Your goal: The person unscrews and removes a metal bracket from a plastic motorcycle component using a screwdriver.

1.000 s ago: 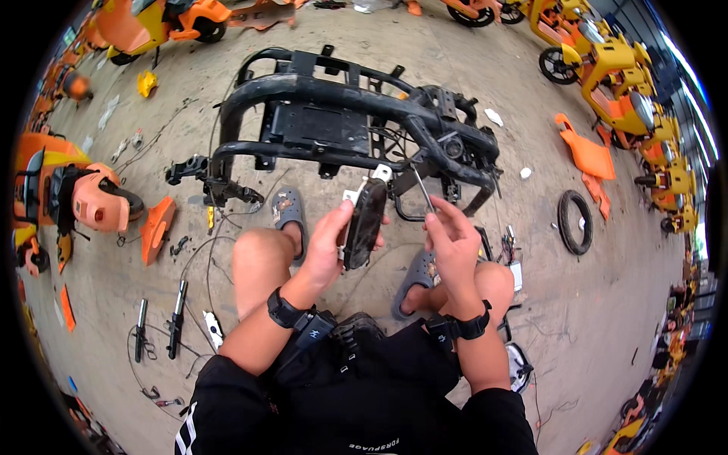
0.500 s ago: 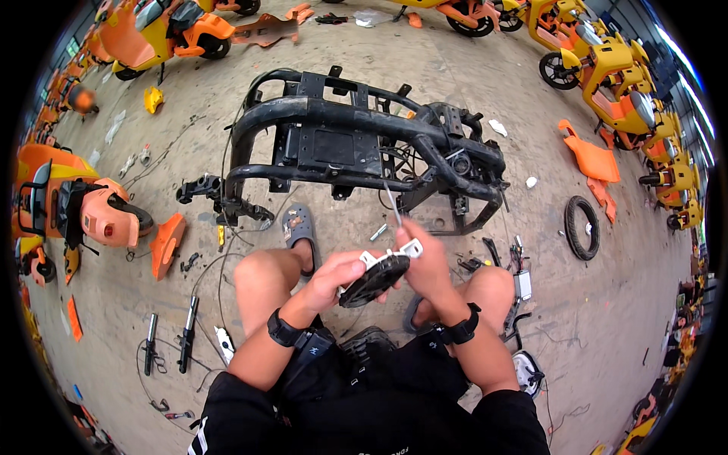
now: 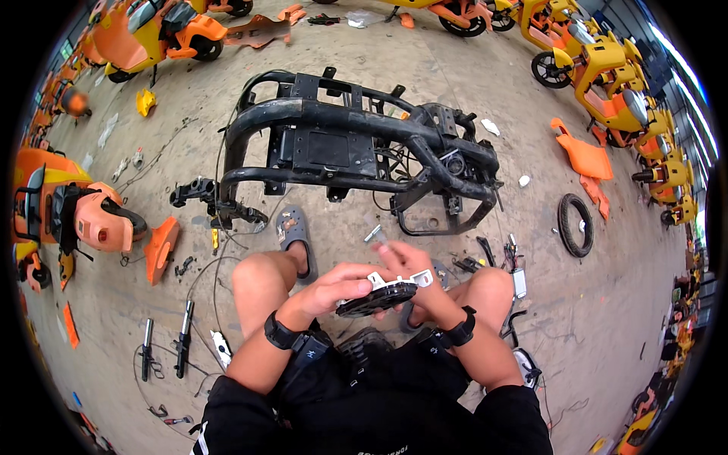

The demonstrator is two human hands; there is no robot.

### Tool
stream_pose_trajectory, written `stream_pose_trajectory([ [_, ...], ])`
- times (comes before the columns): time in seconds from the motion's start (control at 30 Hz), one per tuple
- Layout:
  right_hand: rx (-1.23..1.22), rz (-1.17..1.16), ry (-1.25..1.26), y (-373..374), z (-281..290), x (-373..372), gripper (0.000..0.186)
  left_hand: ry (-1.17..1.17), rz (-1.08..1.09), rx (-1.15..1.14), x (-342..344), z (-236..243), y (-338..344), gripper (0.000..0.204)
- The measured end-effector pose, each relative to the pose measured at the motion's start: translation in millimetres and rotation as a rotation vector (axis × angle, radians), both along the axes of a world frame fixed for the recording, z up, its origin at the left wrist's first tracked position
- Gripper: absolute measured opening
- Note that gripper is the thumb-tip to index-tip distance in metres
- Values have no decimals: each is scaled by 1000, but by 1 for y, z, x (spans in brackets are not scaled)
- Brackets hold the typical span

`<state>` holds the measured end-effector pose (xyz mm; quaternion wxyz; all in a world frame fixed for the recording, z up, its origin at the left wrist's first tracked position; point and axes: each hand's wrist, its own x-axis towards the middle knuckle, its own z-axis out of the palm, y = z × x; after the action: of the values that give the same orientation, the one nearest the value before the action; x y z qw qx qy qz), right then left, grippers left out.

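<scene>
My left hand (image 3: 343,291) grips a round black part with a white plastic back and mounting tabs (image 3: 377,299), its black face tilted toward me above my lap. At the part's far right side is my right hand (image 3: 409,265), fingers bent and smeared by motion. A slim, pale tool shaft (image 3: 377,238) shows as a blur at its fingertips; the handle is hidden. On the floor just beyond lies a short silver metal pin (image 3: 372,233). The black tubular scooter frame (image 3: 326,144) lies across the floor in front of me.
Two fork tubes (image 3: 184,339), cables and small tools lie at left, near a scooter (image 3: 102,216). On the right are a black tyre (image 3: 576,225), an orange panel (image 3: 584,155) and a white box with wires (image 3: 519,282). Rows of yellow-orange scooters (image 3: 607,83) stand behind.
The black part has tipped flatter. My right hand has moved left and lower behind it, and the thin shaft that pointed up toward the frame is now blurred. The view has shifted slightly.
</scene>
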<state>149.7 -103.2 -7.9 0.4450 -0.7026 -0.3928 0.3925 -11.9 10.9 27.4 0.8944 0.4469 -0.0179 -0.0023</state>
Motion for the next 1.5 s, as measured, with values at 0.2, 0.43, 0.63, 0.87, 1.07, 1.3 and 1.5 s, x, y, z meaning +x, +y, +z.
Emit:
stream_pose_trajectory([
  [0.2, 174, -250, -115, 4, 5, 9, 31, 8, 20, 18, -1, -1, -1, 60],
  [0.43, 30, -62, -114, -3, 3, 6, 33, 33, 33, 25, -1, 1, 0, 62],
  [0.63, 67, -137, 39, -1, 11, 10, 33, -11, 21, -1, 1, -4, -1, 57],
  [0.87, 132, -182, 71, -2, 15, 9, 30, -14, 19, 17, 1, -6, 0, 55],
  [1.07, 650, -551, -189, 4, 22, -2, 28, -5, 26, -40, 3, -6, 0, 56],
  [1.3, -76, -2, -233, -11, -2, 11, 22, 14, 167, -199, 1, -15, 0, 61],
  [1.5, 200, -350, -72, -11, 14, 16, 26, -21, 318, -438, 9, -7, 3, 59],
])
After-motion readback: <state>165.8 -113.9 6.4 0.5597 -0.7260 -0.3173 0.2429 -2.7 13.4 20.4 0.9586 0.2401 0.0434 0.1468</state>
